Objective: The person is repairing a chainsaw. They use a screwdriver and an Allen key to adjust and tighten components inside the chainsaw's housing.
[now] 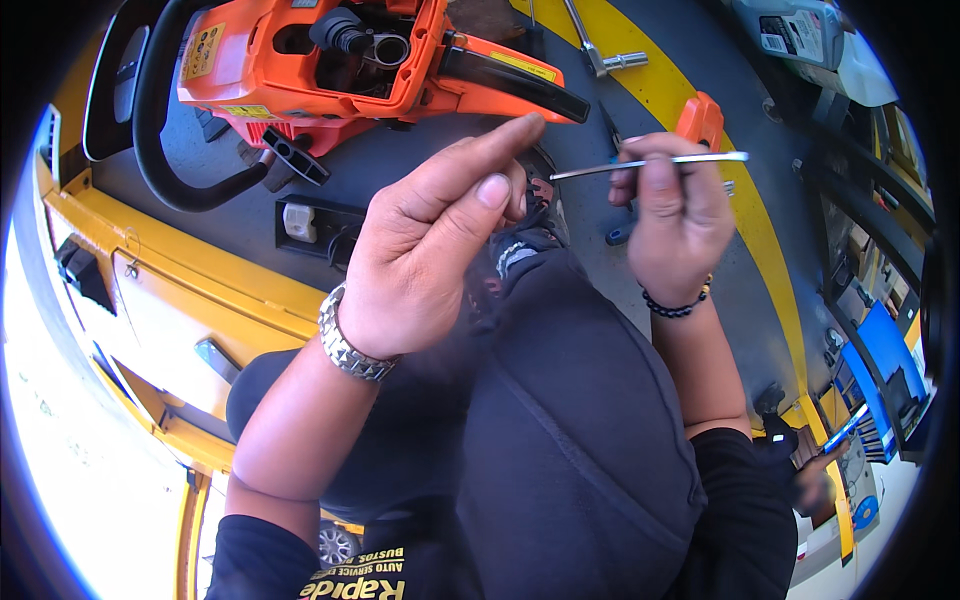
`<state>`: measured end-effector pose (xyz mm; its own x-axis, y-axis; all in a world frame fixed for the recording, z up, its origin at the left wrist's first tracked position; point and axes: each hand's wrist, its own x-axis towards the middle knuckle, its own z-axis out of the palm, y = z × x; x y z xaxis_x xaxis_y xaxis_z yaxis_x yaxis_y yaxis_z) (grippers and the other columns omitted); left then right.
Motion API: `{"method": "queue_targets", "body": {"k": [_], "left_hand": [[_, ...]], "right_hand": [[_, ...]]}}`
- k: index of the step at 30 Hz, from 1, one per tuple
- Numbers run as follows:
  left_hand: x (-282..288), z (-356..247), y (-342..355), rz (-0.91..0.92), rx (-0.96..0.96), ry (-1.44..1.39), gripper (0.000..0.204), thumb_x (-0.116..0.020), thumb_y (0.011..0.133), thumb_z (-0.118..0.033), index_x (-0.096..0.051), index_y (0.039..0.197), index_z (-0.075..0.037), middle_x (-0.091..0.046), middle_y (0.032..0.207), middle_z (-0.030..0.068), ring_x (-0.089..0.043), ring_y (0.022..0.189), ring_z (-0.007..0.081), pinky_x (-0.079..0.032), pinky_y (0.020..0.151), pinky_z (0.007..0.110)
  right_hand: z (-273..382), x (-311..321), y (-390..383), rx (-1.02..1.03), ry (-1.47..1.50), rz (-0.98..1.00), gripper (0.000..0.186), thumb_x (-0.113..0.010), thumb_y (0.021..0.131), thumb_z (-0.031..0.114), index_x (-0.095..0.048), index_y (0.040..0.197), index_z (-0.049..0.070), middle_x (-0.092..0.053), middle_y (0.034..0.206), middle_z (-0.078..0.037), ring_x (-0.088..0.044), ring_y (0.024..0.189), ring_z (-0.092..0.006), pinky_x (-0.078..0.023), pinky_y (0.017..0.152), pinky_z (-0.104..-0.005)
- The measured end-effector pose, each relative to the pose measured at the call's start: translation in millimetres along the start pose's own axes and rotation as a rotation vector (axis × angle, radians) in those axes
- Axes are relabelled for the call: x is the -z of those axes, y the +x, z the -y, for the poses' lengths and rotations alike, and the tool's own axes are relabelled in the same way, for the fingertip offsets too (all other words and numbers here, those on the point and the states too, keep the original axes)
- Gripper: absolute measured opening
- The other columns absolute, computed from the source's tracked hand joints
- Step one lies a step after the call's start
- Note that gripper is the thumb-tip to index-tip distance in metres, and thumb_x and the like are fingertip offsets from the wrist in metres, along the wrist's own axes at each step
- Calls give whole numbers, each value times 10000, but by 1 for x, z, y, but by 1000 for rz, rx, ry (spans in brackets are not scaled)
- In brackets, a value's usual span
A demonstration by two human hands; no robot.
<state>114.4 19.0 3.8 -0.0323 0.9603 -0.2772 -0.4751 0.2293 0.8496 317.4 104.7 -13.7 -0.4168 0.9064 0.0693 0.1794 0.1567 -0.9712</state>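
Two hands are in view, both raised over your dark-clad legs. Your right hand [682, 215] closes on a thin metal rod [598, 170], thumb against fingers, with the wrist just below the grip. Your left hand [420, 235] has the index finger stretched out and the thumb laid over the other fingers; whether anything small is pinched there cannot be told from this view.

The rod lies nearly level between the hands — one end just beside the left fingers, the other projecting past the right. Contact with the left hand is not evident.

In my judgement, the pinch suits a light piece. Keep it snug rather than hard, so that the rod neither rolls nor bends, and steady the free end with the left fingertips if you turn it. Hold the projecting end away from the face while you check the tip.

Ahead of you sits an orange chainsaw [235, 62], its top open around a black rubber boot [340, 32]. A socket wrench [597, 62] lies beyond the hands — treat that opening as a drop hazard.
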Motion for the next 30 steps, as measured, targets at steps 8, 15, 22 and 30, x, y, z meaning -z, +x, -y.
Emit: {"method": "queue_targets", "body": {"k": [8,15,22,30], "left_hand": [[17,1,3,172,6,-173,526,-592,1046,-212,-362,1468,-1,-681,890,168,-690,867,237,-564,805,345],[15,-2,-2,272,35,-118,316,-586,1052,-225,-541,1264,5,-677,897,153,-702,845,232,-572,766,346],[28,-13,-1,384,70,143,195,-572,1031,-47,-561,1208,32,-678,957,166,-708,872,211,-578,800,337],[26,-17,6,360,72,237,240,-632,972,6,-632,1212,-8,-735,896,97,-748,804,219,-588,722,339]], "right_hand": [[29,14,14,6,618,57,251,-462,1091,178,-557,1190,-32,-658,907,-206,-654,709,-210,-561,622,-314],[44,13,9,-1,455,160,218,-484,1083,167,-540,1151,-32,-643,899,-180,-641,711,-181,-558,641,-292],[38,23,4,-56,428,239,141,-630,1012,79,-640,1090,-39,-699,906,-148,-699,734,-168,-574,661,-279],[30,26,26,-95,489,359,122,-658,991,66,-665,1067,-31,-717,874,-157,-728,738,-209,-574,683,-309]]}}
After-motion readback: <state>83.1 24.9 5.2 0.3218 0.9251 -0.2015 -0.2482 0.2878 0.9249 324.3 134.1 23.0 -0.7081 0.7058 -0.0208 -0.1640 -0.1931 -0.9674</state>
